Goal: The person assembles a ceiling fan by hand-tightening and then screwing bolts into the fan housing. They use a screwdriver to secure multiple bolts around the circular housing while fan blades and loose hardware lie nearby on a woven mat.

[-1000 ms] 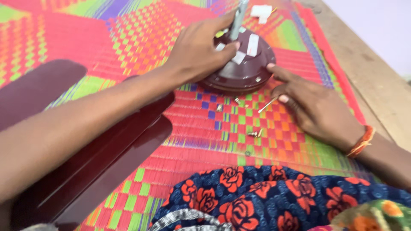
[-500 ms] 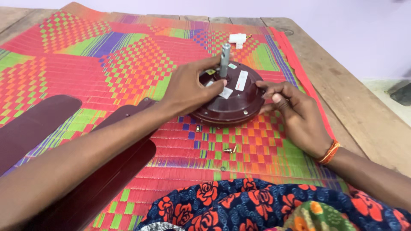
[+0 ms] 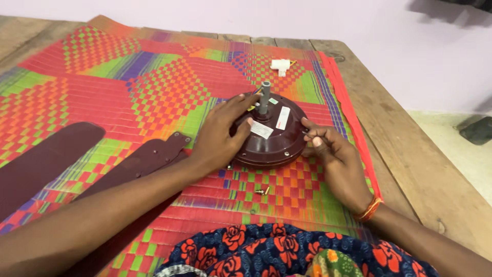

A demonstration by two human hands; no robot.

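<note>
Looking left of the motor housing (image 3: 271,136), I see two flat, smooth maroon fan blades (image 3: 46,164) lying on a woven mat (image 3: 128,82) of bright checkered plastic strands, spread over a worn plank table (image 3: 410,128). My left hand (image 3: 220,136) lies palm-down on the housing, fingers spread and gripping its rim. The housing itself — a glossy, dark-brown dome with a grey shaft (image 3: 264,96) and white labels — sits at the mat's centre. Small screws (image 3: 262,191) lie just below it. Right of it, my right hand (image 3: 333,159) pinches something small against the edge — I cannot tell what. Behind stands a pale wall (image 3: 359,25).
</note>
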